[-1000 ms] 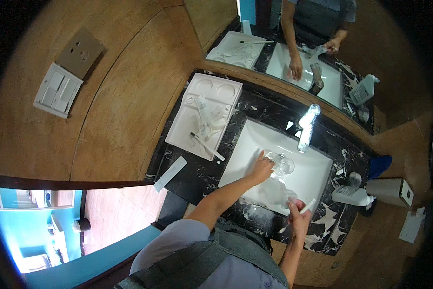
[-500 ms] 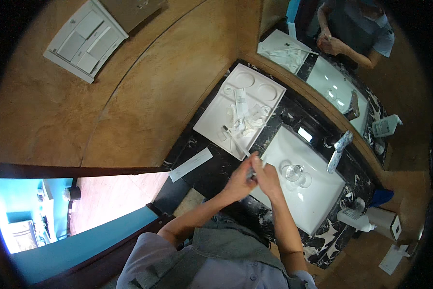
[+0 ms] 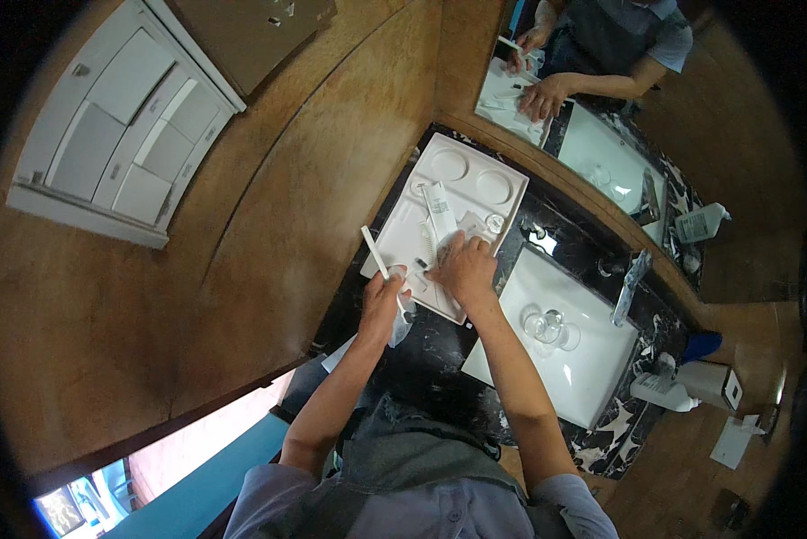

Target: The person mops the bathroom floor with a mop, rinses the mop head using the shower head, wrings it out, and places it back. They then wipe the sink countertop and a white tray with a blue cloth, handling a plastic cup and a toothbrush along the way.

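Observation:
My left hand [image 3: 381, 308] is closed around a slim white stick [image 3: 374, 250], which points up past the tray's left edge. Crumpled clear plastic [image 3: 403, 325] hangs at the same hand; whether the fingers grip it too, I cannot tell. My right hand [image 3: 468, 269] reaches into the white compartment tray [image 3: 394, 235], thumb and fingers apart, touching the small things there. Beside its fingers are a white comb [image 3: 427, 241], a small dark piece [image 3: 421, 263] and a white printed packet [image 3: 438, 208]. Part of the tray's contents is hidden under this hand.
Right of the tray is a white sink [image 3: 547, 377] with clear glassware [image 3: 544, 325] in it and a metal faucet [image 3: 632, 286]. A white bottle [image 3: 664, 393] stands at the counter's right end. A mirror [image 3: 592, 135] runs behind; a wooden wall [image 3: 313, 180] borders the left.
My hands were together at the sink's left edge with the white stick; now they are apart. The left moved left with the stick, the right went into the tray. The view has shifted.

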`<state>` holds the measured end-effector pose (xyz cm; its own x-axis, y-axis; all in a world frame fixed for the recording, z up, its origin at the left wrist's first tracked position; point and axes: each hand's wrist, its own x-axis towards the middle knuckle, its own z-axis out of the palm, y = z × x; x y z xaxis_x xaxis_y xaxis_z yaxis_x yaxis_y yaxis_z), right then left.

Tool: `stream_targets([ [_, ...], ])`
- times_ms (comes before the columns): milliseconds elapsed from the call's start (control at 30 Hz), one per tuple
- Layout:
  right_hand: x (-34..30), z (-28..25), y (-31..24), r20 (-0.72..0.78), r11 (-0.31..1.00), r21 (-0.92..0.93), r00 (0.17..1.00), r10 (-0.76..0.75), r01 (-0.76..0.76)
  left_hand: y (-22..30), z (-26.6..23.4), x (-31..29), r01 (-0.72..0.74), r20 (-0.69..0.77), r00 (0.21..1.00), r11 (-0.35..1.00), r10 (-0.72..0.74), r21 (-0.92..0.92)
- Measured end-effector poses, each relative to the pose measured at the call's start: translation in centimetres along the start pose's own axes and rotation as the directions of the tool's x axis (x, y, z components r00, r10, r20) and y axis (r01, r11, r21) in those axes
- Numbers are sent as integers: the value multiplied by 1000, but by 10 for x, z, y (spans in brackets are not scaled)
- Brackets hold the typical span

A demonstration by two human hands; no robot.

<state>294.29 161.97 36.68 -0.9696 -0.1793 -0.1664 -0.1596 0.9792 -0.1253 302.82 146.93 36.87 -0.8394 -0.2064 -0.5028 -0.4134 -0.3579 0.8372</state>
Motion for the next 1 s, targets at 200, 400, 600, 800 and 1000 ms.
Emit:
stream_targets([
  [200,9,21,9,-151,999,21,988,-41,44,-26,0,44,95,-14,995,993,-96,-66],
  [400,22,18,39,223,487,850,975,15,-202,-32,25,70,193,65,980,977,-187,-93],
  [600,4,33,-2,-92,570,821,993,73,34,-24,39,72,109,207,973,993,-101,-31],
  [800,-10,9,15,117,134,984,993,-12,-114,-8,24,69,238,70,970,964,-231,-121],
  [1000,16,6,24,-291,948,316,954,78,19,0,5,30,282,158,953,949,-260,-141],
])
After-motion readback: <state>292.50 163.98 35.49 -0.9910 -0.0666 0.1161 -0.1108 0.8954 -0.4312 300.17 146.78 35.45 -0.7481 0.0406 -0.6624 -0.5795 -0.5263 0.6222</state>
